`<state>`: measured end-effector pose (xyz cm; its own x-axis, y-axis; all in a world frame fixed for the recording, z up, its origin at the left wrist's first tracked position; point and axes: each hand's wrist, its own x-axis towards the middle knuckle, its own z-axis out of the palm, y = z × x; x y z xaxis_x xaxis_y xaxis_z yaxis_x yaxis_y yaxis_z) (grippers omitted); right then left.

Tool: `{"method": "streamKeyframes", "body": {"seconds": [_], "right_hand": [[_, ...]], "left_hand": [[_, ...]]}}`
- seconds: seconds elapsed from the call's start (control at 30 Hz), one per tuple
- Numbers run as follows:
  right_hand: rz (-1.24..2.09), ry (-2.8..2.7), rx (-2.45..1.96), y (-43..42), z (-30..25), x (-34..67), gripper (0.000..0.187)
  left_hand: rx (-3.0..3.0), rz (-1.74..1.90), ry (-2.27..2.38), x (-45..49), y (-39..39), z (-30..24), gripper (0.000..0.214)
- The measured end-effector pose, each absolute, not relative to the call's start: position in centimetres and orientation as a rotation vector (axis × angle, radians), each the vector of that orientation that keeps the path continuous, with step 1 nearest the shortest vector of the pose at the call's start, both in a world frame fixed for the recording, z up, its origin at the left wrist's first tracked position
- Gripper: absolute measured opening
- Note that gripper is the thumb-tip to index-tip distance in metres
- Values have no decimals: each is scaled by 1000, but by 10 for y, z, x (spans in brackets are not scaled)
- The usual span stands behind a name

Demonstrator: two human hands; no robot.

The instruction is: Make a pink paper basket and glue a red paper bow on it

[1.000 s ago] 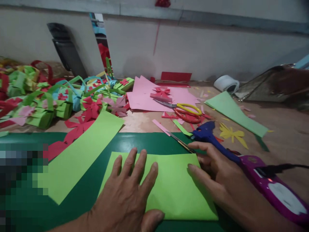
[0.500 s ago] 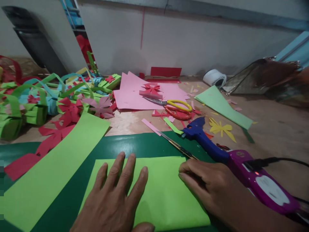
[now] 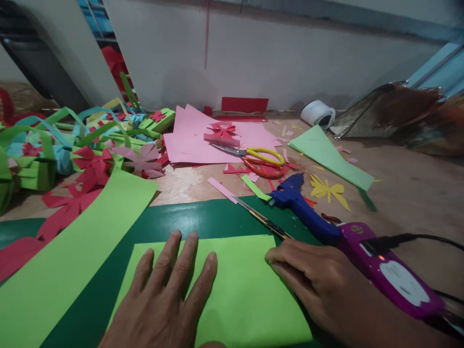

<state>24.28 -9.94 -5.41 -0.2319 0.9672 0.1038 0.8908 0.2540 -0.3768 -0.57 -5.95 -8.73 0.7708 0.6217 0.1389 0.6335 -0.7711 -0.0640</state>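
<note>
A folded sheet of light green paper [image 3: 246, 290] lies on a dark green mat. My left hand [image 3: 166, 290] rests flat on its left half, fingers spread. At the paper's right edge, my right hand [image 3: 308, 275] is closed, with thumb and forefinger pressed together at the upper right corner; its other fingers are curled out of sight. Just beyond that hand lies a thin craft knife [image 3: 264, 221], its blade tip over a pink paper strip [image 3: 222, 190]. A blue glue gun [image 3: 308, 212] sits close by on the right.
A purple power strip [image 3: 391, 270] with a black cable is at the right. Scissors [image 3: 264, 159] lie near pink sheets [image 3: 188, 140]. A long green strip [image 3: 87, 251], red paper flowers [image 3: 92, 166] and small paper baskets [image 3: 36, 169] crowd the left. A white roll [image 3: 318, 113] is farther back.
The camera view has turned slightly right, so the scene sits a little farther left. Both hands keep nearly the same place on the green paper.
</note>
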Motion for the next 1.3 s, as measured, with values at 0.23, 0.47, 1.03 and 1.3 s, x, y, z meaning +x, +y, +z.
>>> {"method": "streamKeyframes", "body": {"seconds": [0.23,0.47,1.03,1.3], "right_hand": [[386,-2220,-1704,-97,-59,244,23],[376,-2220,-1757,-95,-56,242,23],[473,-2068,-1834,-93,-52,239,21],[312,-2189,-1771,-92,-58,238,25]], "left_hand": [[-2864,-152,-1006,-6,-59,-87,81],[-2866,-161,-1002,-6,-60,-86,82],[-2883,-144,-1063,-1,-62,-77,73],[-2886,-154,-1057,-2,-61,-76,75]]}}
